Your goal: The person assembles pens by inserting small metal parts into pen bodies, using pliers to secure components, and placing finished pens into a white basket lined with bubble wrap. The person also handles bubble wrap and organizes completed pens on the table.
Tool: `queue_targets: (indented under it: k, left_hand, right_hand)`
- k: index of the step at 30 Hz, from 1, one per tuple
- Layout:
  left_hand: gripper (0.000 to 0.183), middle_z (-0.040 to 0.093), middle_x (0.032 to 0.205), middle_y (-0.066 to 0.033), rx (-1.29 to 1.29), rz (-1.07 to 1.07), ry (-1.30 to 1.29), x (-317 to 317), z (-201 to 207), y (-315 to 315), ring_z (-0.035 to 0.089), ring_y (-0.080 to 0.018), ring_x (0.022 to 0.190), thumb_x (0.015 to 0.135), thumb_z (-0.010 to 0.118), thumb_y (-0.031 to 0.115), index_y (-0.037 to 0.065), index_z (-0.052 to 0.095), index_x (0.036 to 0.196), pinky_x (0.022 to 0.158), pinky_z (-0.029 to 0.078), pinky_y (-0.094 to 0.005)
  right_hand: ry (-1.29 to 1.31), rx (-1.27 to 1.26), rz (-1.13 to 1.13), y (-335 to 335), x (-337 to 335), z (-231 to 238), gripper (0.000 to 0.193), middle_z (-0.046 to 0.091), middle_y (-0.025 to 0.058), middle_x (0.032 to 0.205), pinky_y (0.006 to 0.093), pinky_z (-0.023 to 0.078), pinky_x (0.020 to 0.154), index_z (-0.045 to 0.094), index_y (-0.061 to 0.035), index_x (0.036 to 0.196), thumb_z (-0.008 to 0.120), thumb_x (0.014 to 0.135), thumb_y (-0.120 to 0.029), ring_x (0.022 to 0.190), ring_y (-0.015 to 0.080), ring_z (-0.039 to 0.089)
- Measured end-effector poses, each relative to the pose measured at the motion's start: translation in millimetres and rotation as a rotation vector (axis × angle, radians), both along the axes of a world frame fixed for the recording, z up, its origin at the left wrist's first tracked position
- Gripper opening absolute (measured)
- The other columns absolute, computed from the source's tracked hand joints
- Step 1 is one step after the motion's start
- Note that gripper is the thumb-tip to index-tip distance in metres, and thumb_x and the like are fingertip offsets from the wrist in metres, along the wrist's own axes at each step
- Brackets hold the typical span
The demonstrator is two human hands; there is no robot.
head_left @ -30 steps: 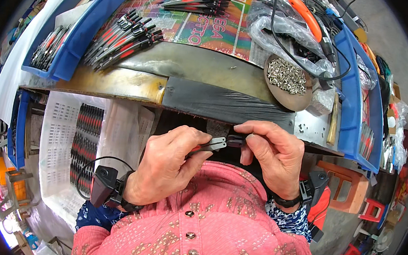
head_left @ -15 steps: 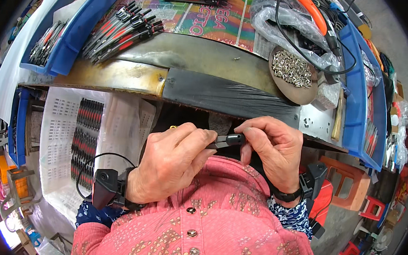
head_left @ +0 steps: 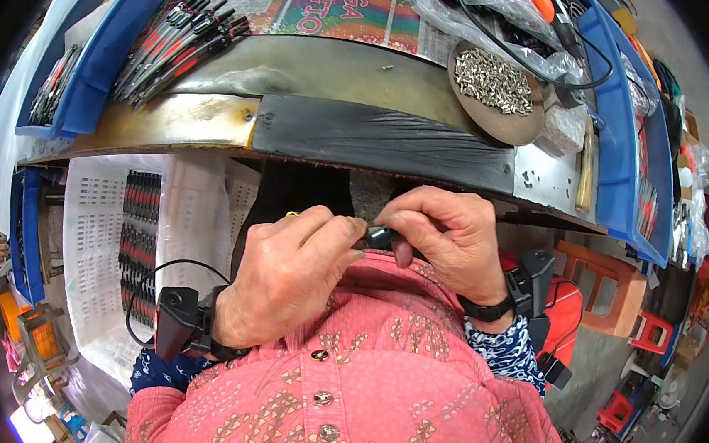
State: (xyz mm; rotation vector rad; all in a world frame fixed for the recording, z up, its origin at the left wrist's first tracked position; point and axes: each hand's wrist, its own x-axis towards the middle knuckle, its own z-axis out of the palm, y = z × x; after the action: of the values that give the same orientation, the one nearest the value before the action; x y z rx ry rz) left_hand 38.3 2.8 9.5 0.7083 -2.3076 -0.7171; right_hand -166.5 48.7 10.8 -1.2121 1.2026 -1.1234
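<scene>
On the near side of the bench edge [head_left: 386, 136], beyond which a largely bare metal strip [head_left: 324, 73] leaves room, the left hand [head_left: 284, 270] and right hand [head_left: 449, 237], fingers nearly closed, pinch a black piece [head_left: 380, 238] between them; grey prongs exposed one second earlier are hidden.

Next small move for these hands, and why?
Probably a slight push of the right hand toward the left hand: the black piece is pinched between them, their fingers nearly meeting, so little travel seems needed. The fingers hide its ends, so its fit can't be judged.
</scene>
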Motion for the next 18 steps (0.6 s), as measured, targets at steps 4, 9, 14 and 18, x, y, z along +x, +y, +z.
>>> queue_targets:
  k: [4, 9, 14, 18]
  left_hand:
    - [0.026, 0.058, 0.08, -0.0101, 0.014, -0.01, 0.006, -1.0, -2.3, 0.7, 0.061, -0.0288, 0.066, 0.074, 0.072, 0.003, 0.003, 0.062, 0.098, 0.056, 0.051, -0.0366]
    - [0.024, 0.062, 0.084, -0.0125, 0.09, -0.009, 0.034, 0.3, -4.3, 0.4, 0.063, -0.0322, 0.071, 0.076, 0.071, 0.002, 0.001, 0.061, 0.097, 0.059, 0.052, -0.0373]
    - [0.025, 0.063, 0.086, -0.0137, 0.215, -0.026, 0.046, 1.5, -7.1, 2.0, 0.064, -0.0328, 0.072, 0.076, 0.071, 0.002, 0.001, 0.06, 0.098, 0.06, 0.052, -0.0377]
    - [0.025, 0.063, 0.084, -0.0127, 0.249, 0.0, 0.076, 2.4, -10.5, 4.3, 0.063, -0.0313, 0.07, 0.075, 0.073, 0.003, 0.002, 0.061, 0.096, 0.059, 0.051, -0.0371]
  right_hand:
    - [0.13, -0.063, 0.049, 1.0, -2.8, -1.5, 0.008, 0.068, 0.0074, 0.079, 0.0223, 0.052, 0.056, 0.068, 0.0051, 0.092, 0.065, 0.089, -0.002, 0.062, 0.0099, 0.063]
    - [0.255, -0.267, 0.129, -2.3, -7.7, -3.8, 0.02, 0.069, 0.0116, 0.09, 0.0265, 0.055, 0.067, 0.067, 0.0045, 0.099, 0.072, 0.081, -0.001, 0.076, 0.0167, 0.068]
    - [0.33, -0.266, 0.19, -0.2, -8.6, -6.4, 0.024, 0.069, 0.013, 0.093, 0.0278, 0.056, 0.069, 0.066, 0.0044, 0.102, 0.073, 0.08, -0.002, 0.08, 0.0192, 0.068]
    - [0.361, -0.299, 0.176, 3.2, -5.0, -8.9, 0.023, 0.069, 0.0127, 0.09, 0.027, 0.055, 0.068, 0.066, 0.0038, 0.101, 0.073, 0.08, -0.003, 0.078, 0.0194, 0.069]
